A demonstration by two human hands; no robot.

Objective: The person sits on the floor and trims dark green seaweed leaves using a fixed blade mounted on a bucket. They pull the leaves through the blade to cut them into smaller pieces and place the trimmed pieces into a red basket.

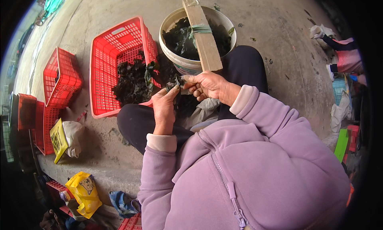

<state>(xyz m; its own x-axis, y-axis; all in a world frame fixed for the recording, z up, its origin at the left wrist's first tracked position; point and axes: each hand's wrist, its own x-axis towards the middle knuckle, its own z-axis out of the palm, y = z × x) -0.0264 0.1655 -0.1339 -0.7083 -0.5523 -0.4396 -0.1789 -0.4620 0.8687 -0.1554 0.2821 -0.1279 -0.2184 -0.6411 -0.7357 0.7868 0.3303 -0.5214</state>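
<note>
My left hand [164, 108] pinches a small dark piece of seaweed [174, 81] between thumb and fingers. At the other end of that piece is my right hand [211, 84], its thumb and forefinger closed on it. Dark seaweed [131, 80] is heaped in a red plastic basket [101, 62] left of my hands, and a green strand hangs over its near side. Beyond my right hand stands a white bucket [164, 44] holding more seaweed [179, 39]. Across its rim lies a wooden board [206, 45] with a green strip [202, 28] wrapped around it.
Red crates [61, 77] stand at the left, beside a yellow packet [58, 140] and a white bag [74, 138]. Below them are a concrete step [98, 173] and a yellow bag [85, 194]. Another person [347, 57] is partly visible at the right edge, near a blue basket [338, 90].
</note>
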